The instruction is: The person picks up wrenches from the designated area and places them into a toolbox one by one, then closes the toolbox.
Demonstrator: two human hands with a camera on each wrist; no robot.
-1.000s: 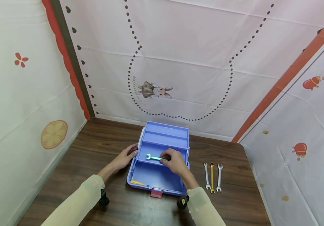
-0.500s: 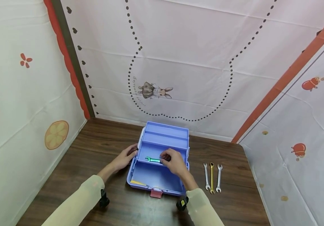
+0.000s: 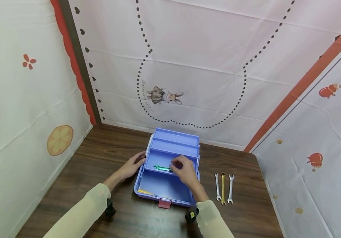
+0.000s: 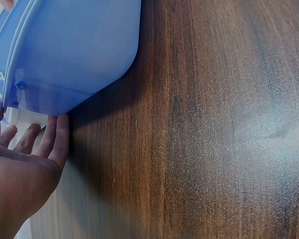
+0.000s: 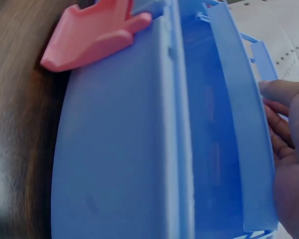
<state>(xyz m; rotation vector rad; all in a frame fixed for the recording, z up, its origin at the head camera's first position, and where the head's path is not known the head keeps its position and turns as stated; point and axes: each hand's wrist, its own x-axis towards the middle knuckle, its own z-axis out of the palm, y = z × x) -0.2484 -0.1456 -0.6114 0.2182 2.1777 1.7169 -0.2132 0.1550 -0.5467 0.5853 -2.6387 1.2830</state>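
Observation:
A blue toolbox (image 3: 166, 185) stands with its stepped trays raised. In its lower tray lies a green wrench (image 3: 162, 168). My right hand (image 3: 185, 170) hovers at the wrench's right end, its fingers loosely bent and their tips close together; a small gap seems to separate them from the metal. The right wrist view has the right hand (image 5: 294, 144) behind the tray wall, which hides the wrench. At the box's left side rests my left hand (image 3: 131, 167). In the left wrist view the left hand (image 4: 27, 164) touches the box's lower edge with extended fingertips.
Right of the toolbox, two silver wrenches (image 3: 231, 188) flank a yellow wrench (image 3: 223, 188) on the wooden table (image 3: 247, 215). A yellow item (image 3: 145, 192) lies in the box's bottom. A red latch (image 3: 164, 203) hangs at its front. Printed cloth walls (image 3: 203, 82) surround the table.
The green wrench has come down and toward the tray's front edge. My right hand has let go and shifted slightly right, baring more of the handle. My left hand has stayed in place.

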